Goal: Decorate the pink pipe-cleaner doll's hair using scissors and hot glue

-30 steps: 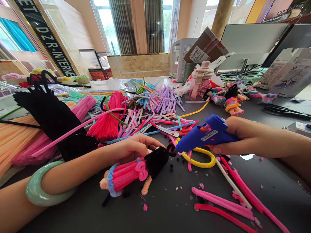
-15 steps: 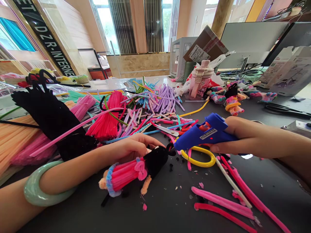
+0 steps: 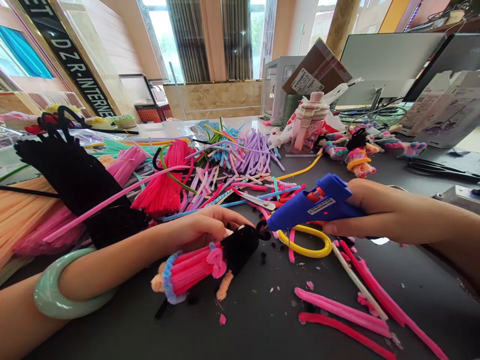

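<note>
Now the left hand (image 3: 208,227), curled close, holds the pink-dressed doll (image 3: 195,270) by its black-haired head over the dark surface (image 3: 262,330). The right hand (image 3: 375,210) wraps the blue glue gun (image 3: 300,207), nozzle right at the doll's black loop (image 3: 262,232).

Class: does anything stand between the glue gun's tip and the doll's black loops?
Nothing visible. The right hand holds the glue gun with its tip at the doll's black loops; the yellow scissor handle lies to their right.

Plast. glue gun (image 3: 318,205), fuzzy doll (image 3: 197,270), glossy bangle (image 3: 48,297) (smooth), matt tbl (image 3: 262,320)
</note>
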Action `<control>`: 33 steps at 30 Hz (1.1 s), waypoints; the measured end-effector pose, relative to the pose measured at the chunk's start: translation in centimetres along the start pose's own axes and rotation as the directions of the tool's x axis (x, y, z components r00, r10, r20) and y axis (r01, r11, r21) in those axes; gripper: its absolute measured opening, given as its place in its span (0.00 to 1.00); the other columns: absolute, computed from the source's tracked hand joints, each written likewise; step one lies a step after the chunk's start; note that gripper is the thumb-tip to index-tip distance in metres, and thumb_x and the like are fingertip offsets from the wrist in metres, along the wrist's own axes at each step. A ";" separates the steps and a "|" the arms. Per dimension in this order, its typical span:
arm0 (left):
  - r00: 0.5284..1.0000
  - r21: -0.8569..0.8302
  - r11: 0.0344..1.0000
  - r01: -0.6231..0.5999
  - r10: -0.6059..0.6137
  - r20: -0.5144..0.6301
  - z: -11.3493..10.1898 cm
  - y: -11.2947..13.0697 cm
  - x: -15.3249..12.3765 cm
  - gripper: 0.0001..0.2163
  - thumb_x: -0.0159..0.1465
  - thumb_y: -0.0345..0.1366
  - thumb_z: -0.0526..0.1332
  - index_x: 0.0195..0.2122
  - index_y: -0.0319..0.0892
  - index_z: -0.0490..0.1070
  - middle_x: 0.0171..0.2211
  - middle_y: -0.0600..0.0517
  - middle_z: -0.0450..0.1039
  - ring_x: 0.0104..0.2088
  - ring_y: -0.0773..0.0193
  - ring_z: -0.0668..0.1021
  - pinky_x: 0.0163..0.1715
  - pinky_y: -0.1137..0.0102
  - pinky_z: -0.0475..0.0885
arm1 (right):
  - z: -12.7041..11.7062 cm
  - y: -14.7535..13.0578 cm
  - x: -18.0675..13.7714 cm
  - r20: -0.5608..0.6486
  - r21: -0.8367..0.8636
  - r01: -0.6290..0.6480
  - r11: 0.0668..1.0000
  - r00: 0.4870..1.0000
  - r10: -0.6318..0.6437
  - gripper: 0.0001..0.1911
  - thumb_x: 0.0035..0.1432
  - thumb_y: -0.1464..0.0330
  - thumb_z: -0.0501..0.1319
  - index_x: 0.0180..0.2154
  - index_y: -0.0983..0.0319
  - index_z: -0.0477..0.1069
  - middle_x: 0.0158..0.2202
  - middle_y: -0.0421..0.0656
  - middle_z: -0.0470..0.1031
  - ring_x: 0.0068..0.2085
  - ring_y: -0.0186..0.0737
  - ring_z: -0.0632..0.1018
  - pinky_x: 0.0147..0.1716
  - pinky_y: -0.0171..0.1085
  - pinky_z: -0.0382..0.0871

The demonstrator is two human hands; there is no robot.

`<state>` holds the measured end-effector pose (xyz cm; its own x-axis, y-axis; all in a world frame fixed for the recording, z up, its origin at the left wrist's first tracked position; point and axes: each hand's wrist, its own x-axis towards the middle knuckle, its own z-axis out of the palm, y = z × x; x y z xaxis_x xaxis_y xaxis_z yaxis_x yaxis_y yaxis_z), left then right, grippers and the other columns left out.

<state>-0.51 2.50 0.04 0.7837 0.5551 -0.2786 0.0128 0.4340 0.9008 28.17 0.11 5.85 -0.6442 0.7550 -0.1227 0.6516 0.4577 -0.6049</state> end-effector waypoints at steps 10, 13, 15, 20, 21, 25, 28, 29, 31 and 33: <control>0.999 -0.006 1.000 -0.005 0.005 0.044 -0.5 -0.2 0.1 0.22 0.43 0.24 0.58 0.42 0.35 0.77 0.33 0.50 0.79 0.27 0.66 0.78 0.28 0.76 0.72 | 0.1 0.0 0.1 -0.025 0.007 0.037 0.999 0.999 -0.037 0.20 0.55 0.55 0.56 0.18 0.58 0.57 0.16 0.32 0.52 0.17 0.30 0.54 0.16 0.34 0.49; 1.000 -0.001 1.000 -0.002 0.002 0.018 -0.1 -0.1 0.0 0.22 0.43 0.24 0.58 0.42 0.35 0.77 0.33 0.50 0.79 0.27 0.67 0.78 0.28 0.78 0.72 | 0.1 -0.1 0.0 -0.030 0.017 0.050 0.999 0.998 -0.050 0.19 0.55 0.56 0.56 0.18 0.58 0.58 0.15 0.32 0.52 0.17 0.30 0.54 0.15 0.34 0.49; 1.000 0.002 1.000 -0.007 0.007 0.010 0.1 0.0 0.0 0.22 0.43 0.24 0.58 0.41 0.35 0.77 0.32 0.51 0.79 0.27 0.68 0.78 0.29 0.78 0.72 | 0.1 -0.1 0.1 -0.039 0.021 0.054 0.998 0.998 -0.053 0.19 0.55 0.57 0.56 0.18 0.58 0.58 0.15 0.32 0.52 0.17 0.30 0.55 0.15 0.33 0.49; 1.000 0.005 1.000 -0.012 0.011 0.015 0.3 0.2 -0.1 0.23 0.42 0.24 0.58 0.41 0.35 0.77 0.30 0.52 0.79 0.27 0.68 0.78 0.29 0.80 0.72 | 0.0 0.1 0.0 -0.031 0.012 0.035 0.999 0.999 -0.035 0.19 0.54 0.56 0.56 0.18 0.58 0.58 0.15 0.32 0.52 0.17 0.29 0.54 0.14 0.33 0.48; 1.000 0.006 1.000 -0.010 0.010 0.013 0.3 0.2 -0.1 0.23 0.42 0.24 0.58 0.41 0.35 0.77 0.30 0.52 0.79 0.27 0.69 0.78 0.28 0.80 0.72 | 0.0 0.2 0.0 -0.032 0.008 0.032 0.999 0.999 -0.031 0.19 0.54 0.56 0.56 0.18 0.58 0.58 0.15 0.32 0.52 0.16 0.29 0.54 0.14 0.33 0.48; 1.000 0.007 1.000 -0.008 0.008 0.015 0.2 0.3 0.0 0.22 0.42 0.24 0.58 0.41 0.35 0.77 0.30 0.52 0.79 0.27 0.68 0.78 0.27 0.80 0.71 | 0.0 0.4 0.0 -0.045 -0.015 0.019 1.000 0.999 -0.020 0.20 0.54 0.54 0.56 0.18 0.58 0.58 0.15 0.33 0.53 0.17 0.29 0.55 0.15 0.33 0.48; 1.000 0.006 1.000 -0.007 0.007 0.013 0.2 0.3 0.0 0.23 0.42 0.24 0.58 0.41 0.34 0.77 0.30 0.51 0.79 0.27 0.68 0.78 0.27 0.79 0.71 | -0.1 0.5 0.1 -0.052 -0.034 0.006 0.999 0.999 -0.008 0.21 0.55 0.53 0.56 0.17 0.59 0.58 0.15 0.33 0.53 0.17 0.29 0.55 0.15 0.33 0.48; 1.000 0.005 1.000 -0.007 0.007 0.009 0.2 0.3 0.0 0.23 0.42 0.24 0.58 0.41 0.34 0.77 0.30 0.51 0.79 0.27 0.68 0.77 0.27 0.79 0.71 | -0.1 0.5 0.2 -0.053 -0.040 0.003 0.999 0.999 -0.005 0.22 0.54 0.53 0.55 0.17 0.59 0.57 0.15 0.33 0.53 0.17 0.29 0.55 0.15 0.33 0.48; 1.000 -0.001 1.000 -0.005 0.005 0.013 0.2 0.3 0.0 0.22 0.43 0.24 0.58 0.41 0.34 0.77 0.29 0.51 0.78 0.27 0.68 0.77 0.25 0.80 0.70 | -0.1 0.6 0.2 -0.054 -0.050 -0.004 0.999 0.999 0.001 0.22 0.54 0.53 0.55 0.17 0.59 0.58 0.15 0.33 0.53 0.17 0.29 0.55 0.15 0.33 0.49; 1.000 -0.009 1.000 -0.004 0.004 0.024 0.2 0.2 -0.1 0.22 0.43 0.23 0.58 0.41 0.34 0.77 0.29 0.51 0.78 0.26 0.69 0.76 0.24 0.80 0.68 | -0.2 0.6 0.2 -0.054 -0.057 -0.013 0.998 0.999 0.009 0.21 0.54 0.52 0.55 0.18 0.59 0.58 0.15 0.33 0.54 0.17 0.30 0.56 0.15 0.33 0.49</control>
<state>-0.42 2.38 0.36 0.7985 0.5398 -0.2665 0.0040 0.4380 0.8990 28.48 0.64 5.58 -0.6156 0.7834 -0.0861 0.6813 0.4741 -0.5576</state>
